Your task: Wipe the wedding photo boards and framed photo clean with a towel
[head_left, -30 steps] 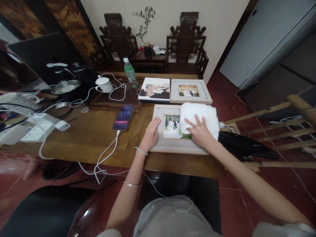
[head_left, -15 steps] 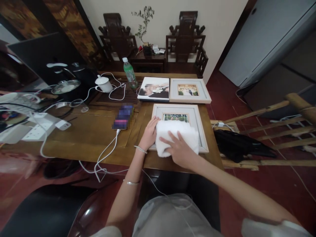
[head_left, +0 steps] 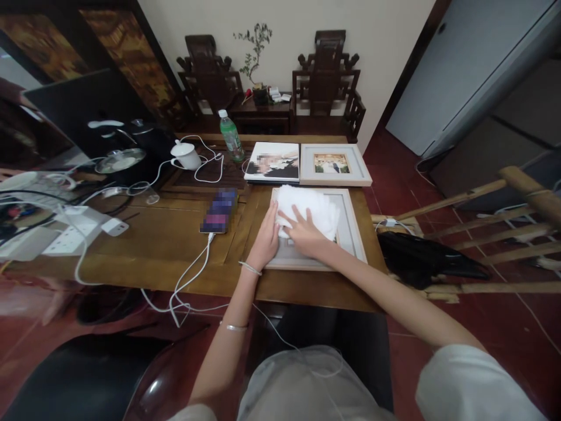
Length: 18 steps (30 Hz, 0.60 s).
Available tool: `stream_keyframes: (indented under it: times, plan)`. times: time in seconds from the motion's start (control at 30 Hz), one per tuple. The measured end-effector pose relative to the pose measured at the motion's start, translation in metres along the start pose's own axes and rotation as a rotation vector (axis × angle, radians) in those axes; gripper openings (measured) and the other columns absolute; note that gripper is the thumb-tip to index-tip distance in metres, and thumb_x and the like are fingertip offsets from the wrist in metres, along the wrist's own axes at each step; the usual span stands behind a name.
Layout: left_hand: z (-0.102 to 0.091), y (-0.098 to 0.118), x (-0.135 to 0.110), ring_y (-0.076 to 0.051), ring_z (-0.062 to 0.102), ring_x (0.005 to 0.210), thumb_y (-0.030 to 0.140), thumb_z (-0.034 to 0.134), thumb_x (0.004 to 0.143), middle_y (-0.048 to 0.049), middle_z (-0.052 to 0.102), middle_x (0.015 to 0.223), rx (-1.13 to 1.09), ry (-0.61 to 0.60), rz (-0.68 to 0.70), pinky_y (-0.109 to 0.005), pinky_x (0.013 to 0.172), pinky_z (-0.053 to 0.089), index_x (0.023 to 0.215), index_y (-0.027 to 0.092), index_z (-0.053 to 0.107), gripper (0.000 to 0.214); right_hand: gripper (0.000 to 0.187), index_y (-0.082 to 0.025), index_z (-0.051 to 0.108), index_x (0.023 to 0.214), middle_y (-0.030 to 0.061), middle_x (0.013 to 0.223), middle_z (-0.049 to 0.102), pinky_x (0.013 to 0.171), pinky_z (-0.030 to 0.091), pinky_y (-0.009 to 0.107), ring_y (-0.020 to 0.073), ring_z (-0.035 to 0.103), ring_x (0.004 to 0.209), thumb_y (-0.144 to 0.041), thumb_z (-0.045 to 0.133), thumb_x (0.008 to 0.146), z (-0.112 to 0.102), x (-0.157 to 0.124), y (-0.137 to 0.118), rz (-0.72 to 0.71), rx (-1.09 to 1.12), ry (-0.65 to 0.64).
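Observation:
A light wooden picture frame point(head_left: 357, 228) lies flat near the front edge of the table, its photo mostly hidden. On its upper left part rests a white fluffy cloth point(head_left: 322, 204), folded in layers. My right hand point(head_left: 304, 233) presses on this cloth with fingers spread, holding it against the frame. Along the frame's left edge lies my left hand point(head_left: 266, 240), its fingers stretched out and touching the frame's side, close to the cloth.
Behind lie a second framed photo point(head_left: 332, 164) and a white-covered photo piece point(head_left: 272, 161). A green-labelled bottle point(head_left: 231, 137), a lidded white cup point(head_left: 186, 155) and a charging phone point(head_left: 219, 210) stand or lie to the left. Cables and a power strip point(head_left: 76, 228) crowd the far left.
My right hand has pushed the cloth away from me and slightly left over the frame, uncovering the frame's lower part. My left hand stays at the frame's left edge.

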State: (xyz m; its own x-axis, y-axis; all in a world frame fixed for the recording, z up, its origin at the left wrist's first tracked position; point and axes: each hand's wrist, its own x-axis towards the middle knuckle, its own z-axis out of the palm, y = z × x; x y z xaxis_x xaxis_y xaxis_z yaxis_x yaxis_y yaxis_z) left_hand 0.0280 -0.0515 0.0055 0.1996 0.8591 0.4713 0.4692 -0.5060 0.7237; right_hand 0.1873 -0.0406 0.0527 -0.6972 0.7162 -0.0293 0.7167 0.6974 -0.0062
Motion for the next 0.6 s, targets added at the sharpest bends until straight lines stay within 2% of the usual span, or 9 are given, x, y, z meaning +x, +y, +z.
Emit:
stream_keyframes:
  times: [0.1, 0.17, 0.23, 0.33, 0.43, 0.53, 0.6]
  plan:
    - [-0.001, 0.0, -0.001, -0.02, 0.021, 0.145, 0.036, 0.029, 0.101, -0.0084, 0.021, 0.158, 0.004, 0.014, -0.032, -0.04, 0.12, 0.017, 0.151, 0.022, 0.018, 0.054, 0.048, -0.015, 0.065, 0.116, 0.0075, 0.156, 0.027, 0.107, 0.022, 0.069, 0.041, 0.017, 0.142, 0.003, 0.04, 0.078, -0.011, -0.042, -0.014, -0.138, 0.069, -0.076]
    - [-0.002, -0.001, -0.001, -0.02, 0.024, 0.144, 0.036, 0.031, 0.1, -0.0098, 0.025, 0.157, 0.042, -0.015, -0.04, -0.041, 0.119, 0.019, 0.15, 0.02, 0.022, 0.053, 0.049, -0.016, 0.067, 0.111, 0.0057, 0.154, 0.031, 0.108, 0.026, 0.064, 0.0372, 0.021, 0.142, 0.004, 0.04, 0.076, -0.024, -0.071, -0.016, -0.178, 0.12, -0.143]
    - [-0.001, -0.003, -0.002, -0.023, 0.028, 0.143, 0.034, 0.035, 0.099, -0.0131, 0.034, 0.152, 0.1, -0.061, -0.032, -0.044, 0.118, 0.023, 0.145, 0.016, 0.034, 0.049, 0.048, -0.016, 0.068, 0.106, 0.0066, 0.151, 0.038, 0.107, 0.032, 0.058, 0.0342, 0.028, 0.14, 0.005, 0.04, 0.073, -0.039, -0.096, -0.012, -0.154, 0.161, -0.201]
    - [0.001, -0.006, -0.002, -0.025, 0.032, 0.141, 0.029, 0.038, 0.097, -0.0163, 0.047, 0.143, 0.163, -0.088, -0.004, -0.048, 0.116, 0.027, 0.133, 0.012, 0.051, 0.041, 0.044, -0.015, 0.071, 0.095, 0.0086, 0.144, 0.048, 0.101, 0.041, 0.054, 0.0337, 0.041, 0.132, 0.005, 0.041, 0.07, -0.055, -0.118, 0.004, -0.02, 0.153, -0.233]
    - [0.001, -0.007, -0.003, -0.025, 0.032, 0.141, 0.025, 0.038, 0.097, -0.0159, 0.051, 0.139, 0.181, -0.082, 0.017, -0.05, 0.115, 0.03, 0.128, 0.013, 0.055, 0.038, 0.047, -0.018, 0.072, 0.093, 0.0074, 0.141, 0.052, 0.1, 0.04, 0.058, 0.0357, 0.041, 0.132, 0.005, 0.039, 0.068, -0.052, -0.121, 0.03, 0.154, 0.083, -0.16]
    - [0.0, -0.006, -0.003, -0.025, 0.031, 0.141, 0.022, 0.038, 0.096, -0.0139, 0.051, 0.139, 0.188, -0.089, 0.028, -0.052, 0.114, 0.031, 0.127, 0.015, 0.056, 0.036, 0.052, -0.018, 0.072, 0.1, 0.0061, 0.146, 0.045, 0.104, 0.031, 0.066, 0.0382, 0.029, 0.138, 0.004, 0.039, 0.067, -0.033, -0.106, 0.062, 0.238, 0.009, -0.034]
    - [-0.001, -0.006, -0.003, -0.024, 0.031, 0.141, 0.021, 0.038, 0.096, -0.0127, 0.051, 0.14, 0.191, -0.099, 0.032, -0.052, 0.114, 0.031, 0.126, 0.017, 0.057, 0.035, 0.052, -0.016, 0.071, 0.104, 0.0071, 0.152, 0.036, 0.102, 0.027, 0.072, 0.0435, 0.02, 0.14, 0.004, 0.039, 0.068, -0.018, -0.092, 0.078, 0.309, -0.042, 0.045]
